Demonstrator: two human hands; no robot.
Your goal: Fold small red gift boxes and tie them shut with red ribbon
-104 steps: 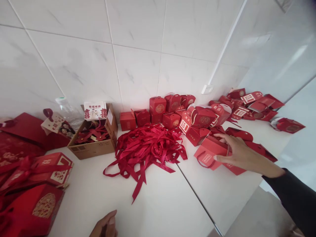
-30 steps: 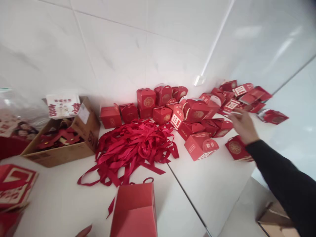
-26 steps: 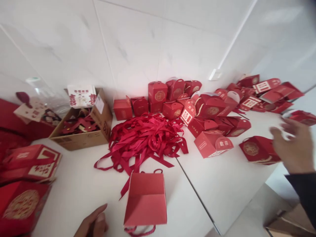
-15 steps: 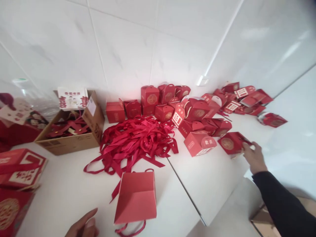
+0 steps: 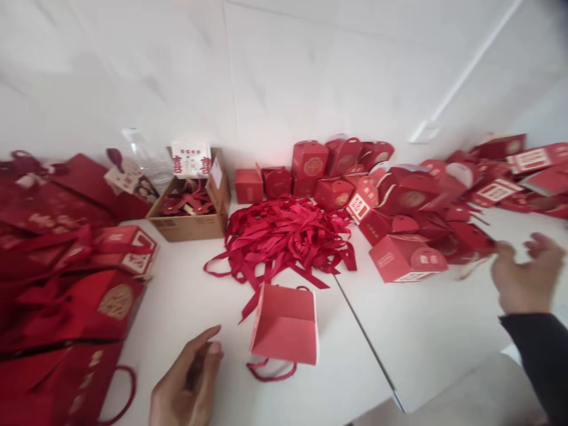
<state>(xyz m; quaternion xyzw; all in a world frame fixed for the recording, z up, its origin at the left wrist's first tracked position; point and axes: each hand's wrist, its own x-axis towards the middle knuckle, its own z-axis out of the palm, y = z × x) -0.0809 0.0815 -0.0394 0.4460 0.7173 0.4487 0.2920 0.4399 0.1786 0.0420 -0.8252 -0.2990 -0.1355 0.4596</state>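
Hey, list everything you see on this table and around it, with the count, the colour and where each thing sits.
flat red paper bag with cord handles: one, red, lying mid-table in front of the ribbons
loose satin ribbons: one tangled pile, red, table centre
small folded card gift boxes: many, too blurred to count, red, along the wall and to the right
brown cardboard box: one, brown, back left, holding red pieces
large gift bags: several, red, left edge
table: white, under everything
tiled wall: white, behind
left hand: one, open and empty, near edge, left of the flat bag
right hand: one, open, blurred, far right by the small boxes
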